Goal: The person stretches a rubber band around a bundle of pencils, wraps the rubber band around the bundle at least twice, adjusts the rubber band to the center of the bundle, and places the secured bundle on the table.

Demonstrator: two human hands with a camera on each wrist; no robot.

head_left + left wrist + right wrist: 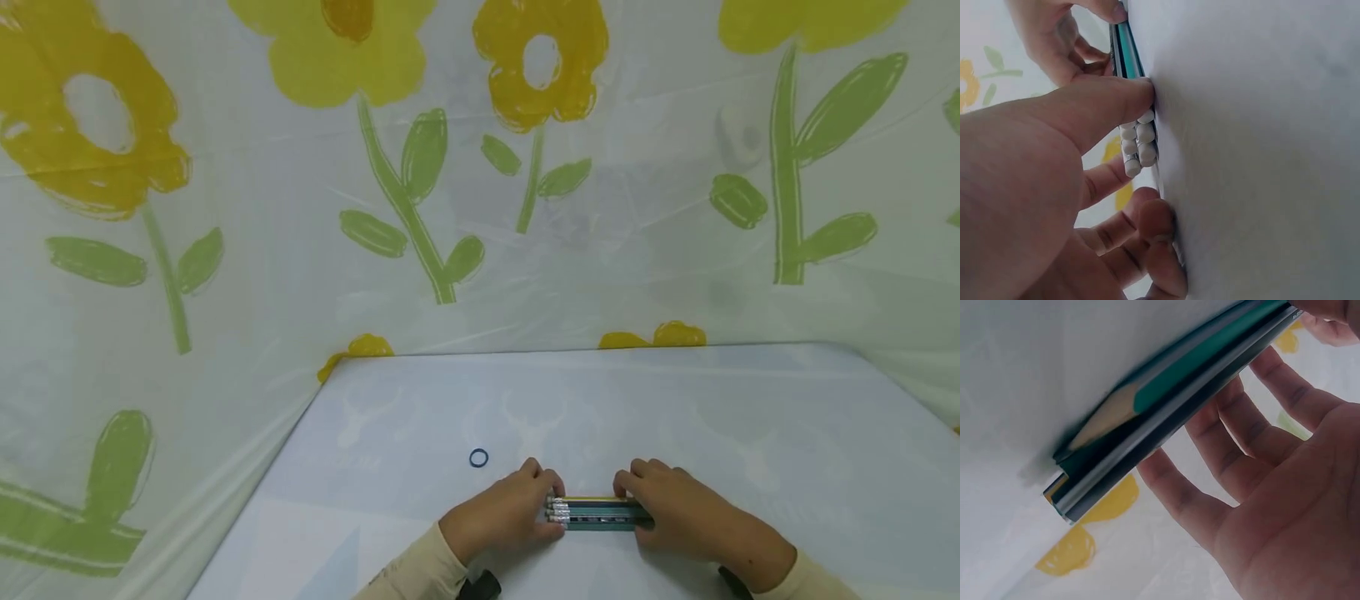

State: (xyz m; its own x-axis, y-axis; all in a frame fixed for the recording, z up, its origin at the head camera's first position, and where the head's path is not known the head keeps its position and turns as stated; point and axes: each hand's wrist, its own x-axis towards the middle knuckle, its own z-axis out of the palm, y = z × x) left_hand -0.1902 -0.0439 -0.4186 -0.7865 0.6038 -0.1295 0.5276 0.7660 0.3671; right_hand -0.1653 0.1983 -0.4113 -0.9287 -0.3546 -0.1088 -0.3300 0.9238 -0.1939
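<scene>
A bundle of pencils [600,514], mostly green and dark with one yellow edge, lies lengthwise on the table between my hands. My left hand [504,512] holds its left end, thumb on the near side and fingers on the far side. White eraser ends [1145,132] show stacked in two rows by the left thumb in the left wrist view. My right hand [686,512] grips the other end, covering it in the head view. In the right wrist view, one sharpened pencil tip [1107,415] shows bare wood beside a dark pencil, with the right fingers along the bundle's far side.
A thin blue ring [478,457], like a rubber band, lies on the table beyond my left hand. The white table [420,417] ends at a hanging cloth [637,250] printed with yellow flowers. Dark straps sit near both wrists.
</scene>
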